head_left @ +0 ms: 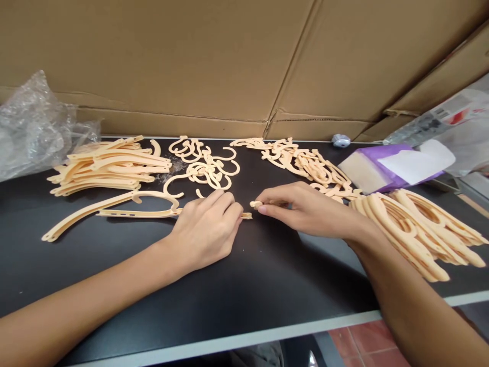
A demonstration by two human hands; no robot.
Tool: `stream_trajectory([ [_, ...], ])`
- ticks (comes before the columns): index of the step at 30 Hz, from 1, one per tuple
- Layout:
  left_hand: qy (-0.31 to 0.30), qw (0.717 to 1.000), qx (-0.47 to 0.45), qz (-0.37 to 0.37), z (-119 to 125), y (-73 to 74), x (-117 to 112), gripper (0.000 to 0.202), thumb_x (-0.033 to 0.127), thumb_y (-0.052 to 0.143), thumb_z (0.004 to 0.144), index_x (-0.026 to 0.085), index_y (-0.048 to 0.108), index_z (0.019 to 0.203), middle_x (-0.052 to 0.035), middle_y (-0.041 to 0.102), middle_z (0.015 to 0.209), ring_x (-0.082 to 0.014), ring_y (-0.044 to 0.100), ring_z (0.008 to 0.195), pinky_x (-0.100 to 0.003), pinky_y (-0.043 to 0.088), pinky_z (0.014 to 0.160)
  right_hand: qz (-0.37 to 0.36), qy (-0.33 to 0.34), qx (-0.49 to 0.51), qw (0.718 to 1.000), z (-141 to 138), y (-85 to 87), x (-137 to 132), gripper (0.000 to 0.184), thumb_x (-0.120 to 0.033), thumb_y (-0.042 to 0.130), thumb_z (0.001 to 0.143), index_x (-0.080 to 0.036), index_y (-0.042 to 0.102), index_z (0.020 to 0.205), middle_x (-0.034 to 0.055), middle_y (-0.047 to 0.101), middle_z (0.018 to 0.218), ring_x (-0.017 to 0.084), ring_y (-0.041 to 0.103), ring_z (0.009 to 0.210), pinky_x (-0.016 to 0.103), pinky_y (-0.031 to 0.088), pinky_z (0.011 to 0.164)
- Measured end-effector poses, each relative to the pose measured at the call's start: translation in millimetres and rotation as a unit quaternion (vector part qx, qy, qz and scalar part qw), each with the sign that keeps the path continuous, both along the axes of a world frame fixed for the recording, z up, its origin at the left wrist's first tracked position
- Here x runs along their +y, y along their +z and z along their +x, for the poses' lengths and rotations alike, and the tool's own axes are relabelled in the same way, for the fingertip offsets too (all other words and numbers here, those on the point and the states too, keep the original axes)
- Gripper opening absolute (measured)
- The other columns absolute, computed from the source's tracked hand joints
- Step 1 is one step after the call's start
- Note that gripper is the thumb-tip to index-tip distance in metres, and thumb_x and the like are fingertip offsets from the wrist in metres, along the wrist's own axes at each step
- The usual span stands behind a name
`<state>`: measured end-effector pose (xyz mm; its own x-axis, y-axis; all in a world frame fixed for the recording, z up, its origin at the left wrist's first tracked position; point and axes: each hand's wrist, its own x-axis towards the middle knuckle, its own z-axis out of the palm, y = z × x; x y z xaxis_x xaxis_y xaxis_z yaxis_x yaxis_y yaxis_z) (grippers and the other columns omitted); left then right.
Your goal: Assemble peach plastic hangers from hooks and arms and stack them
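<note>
My left hand [208,232] is closed around one end of a cream plastic folding hanger [141,214]. Its curved arm [87,211] stretches to the left over the table, and a short tip sticks out past my fingers on the right. Between thumb and forefinger my right hand [301,209] pinches a small cream plastic piece [255,204], just apart from that tip. Most of this piece is hidden by the fingers. Loose hanger hooks [208,171] lie in a heap behind my left hand.
Stacked hanger arms [110,168] lie at the back left beside clear plastic wrap [38,127]. Small curved parts [305,163] are piled at the back right. Folded hangers [416,232] lie right, near a purple tissue pack [382,168]. Cardboard [171,61] walls the back.
</note>
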<state>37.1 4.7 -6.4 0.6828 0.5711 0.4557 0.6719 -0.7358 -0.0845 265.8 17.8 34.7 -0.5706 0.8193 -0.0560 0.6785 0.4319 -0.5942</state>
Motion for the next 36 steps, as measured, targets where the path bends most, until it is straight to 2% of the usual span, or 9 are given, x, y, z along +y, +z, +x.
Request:
stream_trajectory([
  [4,-0.002,1.0,-0.009,0.003,0,-1.1,1,0.022,0.021,0.05,0.1,0.017,0.062,0.082,-0.0037,0.064,0.08,-0.0184,0.058,0.073,-0.032,0.034,0.055,0.048,0.005,-0.003,0.999,-1,0.6,0,0.026,-0.031,0.053,0.101,-0.02,0.076,0.096,0.0047,0.072,0.091,0.016,0.063,0.084,0.027,0.044,0.077],
  [9,0.0,1.0,-0.012,0.0,-1,-2.2,1,0.021,0.021,0.05,0.099,0.017,0.062,0.083,-0.0031,0.064,0.08,-0.0183,0.058,0.074,-0.032,0.034,0.055,0.032,-0.024,0.012,0.999,1,2.9,-2,0.017,-0.028,0.063,0.095,-0.019,0.077,0.091,0.0017,0.074,0.084,0.014,0.063,0.075,0.025,0.042,0.069],
  [14,0.0,1.0,-0.011,0.004,0,-1.2,2,0.023,0.02,0.048,0.1,0.018,0.062,0.081,-0.0026,0.063,0.078,-0.0178,0.056,0.071,-0.032,0.035,0.056,0.009,-0.003,0.012,1.0,1,2.2,-1,0.018,-0.021,0.06,0.094,-0.018,0.077,0.088,0.0023,0.075,0.084,0.014,0.064,0.075,0.026,0.044,0.071],
  [21,-0.01,1.0,-0.022,0.005,-1,-1.6,3,0.022,0.019,0.049,0.1,0.018,0.062,0.083,-0.0026,0.065,0.079,-0.0179,0.057,0.072,-0.032,0.036,0.055,-0.008,-0.009,0.01,1.0,-3,-3.1,2,0.022,-0.025,0.059,0.094,-0.018,0.078,0.088,0.004,0.076,0.085,0.015,0.063,0.075,0.027,0.044,0.07],
  [24,-0.014,1.0,-0.024,0.005,-1,-3.1,4,0.023,0.019,0.048,0.1,0.018,0.062,0.082,-0.0026,0.065,0.078,-0.0178,0.058,0.071,-0.031,0.036,0.055,0.006,-0.01,0.008,1.0,-5,-2.7,0,0.022,-0.022,0.059,0.094,-0.017,0.079,0.088,0.004,0.075,0.083,0.015,0.062,0.075,0.027,0.043,0.071],
  [30,-0.016,1.0,-0.019,0.007,-2,-4.7,5,0.021,0.019,0.051,0.099,0.017,0.062,0.081,-0.003,0.064,0.079,-0.0186,0.059,0.072,-0.032,0.037,0.056,0.052,0.008,-0.038,0.998,-7,-3.4,-5,0.031,-0.022,0.054,0.097,-0.017,0.074,0.073,0.0003,0.061,0.069,0.012,0.05,0.065,0.028,0.034,0.064],
  [36,-0.014,1.0,-0.015,-0.008,-2,-3.5,5,0.021,0.019,0.05,0.099,0.017,0.063,0.083,-0.0034,0.066,0.08,-0.0185,0.06,0.073,-0.031,0.038,0.056,0.073,0.005,-0.057,0.996,-9,-5.9,-6,0.03,-0.018,0.053,0.097,-0.019,0.072,0.073,0.0031,0.063,0.074,0.015,0.054,0.071,0.03,0.036,0.069],
])
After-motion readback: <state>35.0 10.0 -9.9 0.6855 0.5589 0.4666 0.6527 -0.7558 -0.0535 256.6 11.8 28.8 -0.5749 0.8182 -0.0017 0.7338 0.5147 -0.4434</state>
